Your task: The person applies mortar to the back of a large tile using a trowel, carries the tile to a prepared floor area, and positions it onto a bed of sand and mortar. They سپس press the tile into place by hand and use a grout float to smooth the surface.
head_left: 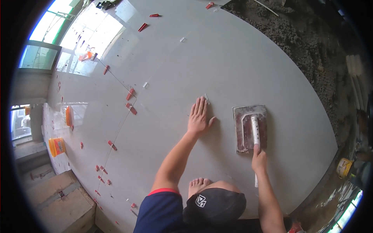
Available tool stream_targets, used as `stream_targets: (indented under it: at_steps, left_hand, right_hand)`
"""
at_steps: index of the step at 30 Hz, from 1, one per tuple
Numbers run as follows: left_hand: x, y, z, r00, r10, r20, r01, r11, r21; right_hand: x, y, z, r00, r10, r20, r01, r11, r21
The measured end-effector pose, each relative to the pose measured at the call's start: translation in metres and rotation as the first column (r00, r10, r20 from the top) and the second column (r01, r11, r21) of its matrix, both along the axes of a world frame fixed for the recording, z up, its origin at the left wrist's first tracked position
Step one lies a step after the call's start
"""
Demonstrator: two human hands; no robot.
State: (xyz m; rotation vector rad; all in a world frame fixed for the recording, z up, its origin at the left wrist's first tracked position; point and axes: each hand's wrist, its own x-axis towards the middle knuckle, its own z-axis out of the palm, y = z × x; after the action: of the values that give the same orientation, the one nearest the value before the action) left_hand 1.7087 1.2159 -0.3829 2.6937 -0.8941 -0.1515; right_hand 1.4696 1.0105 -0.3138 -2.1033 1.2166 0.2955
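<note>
My left hand lies flat on a large, glossy grey tile, its fingers stretched out and thumb apart. Just beyond its fingertips is a small whitish mark or clip. To the right, my right hand is closed around the pale handle of a rectangular float, crusted with mortar and reddish on its plate. A pale strip shows below that hand; whether it belongs to the float I cannot tell. The float is at the tile surface, but contact cannot be made out. My bare foot rests between my arms.
Red levelling wedges line the tile joint on the left, with several more loose ones. Orange buckets stand far left, near a step. Rough dark mortar borders the tile at right, with a yellow bucket.
</note>
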Motion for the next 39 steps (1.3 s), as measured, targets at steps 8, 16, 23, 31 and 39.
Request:
stream_targets:
  at_steps: [8, 16, 23, 31, 39]
  left_hand:
    - [-0.084, 0.346, 0.03, 0.713, 0.481, 0.51, -0.691, 0.601, 0.401]
    - [-0.08, 0.405, 0.072, 0.441, 0.89, 0.112, -0.67, 0.244, 0.701]
    - [-0.016, 0.318, 0.067, 0.608, 0.788, 0.095, -0.616, 0.393, 0.683]
    - [0.074, 0.045, -0.001, 0.942, 0.327, -0.07, -0.314, 0.938, 0.148]
    - [0.114, 0.004, -0.022, 0.825, 0.558, 0.096, -0.566, 0.817, 0.113]
  right_hand:
    - [0.006, -0.001, -0.013, 0.997, -0.051, 0.054, 0.05, 0.999, 0.014]
    - [0.008, -0.002, 0.006, 0.961, -0.268, 0.065, 0.232, 0.912, 0.338]
    - [-0.004, -0.007, 0.003, 0.977, -0.209, 0.047, 0.172, 0.894, 0.415]
    - [0.07, -0.045, 0.097, 0.942, -0.334, 0.036, 0.294, 0.872, 0.393]
    - [0.088, -0.055, 0.154, 0.544, -0.335, 0.769, 0.381, 0.915, 0.13]
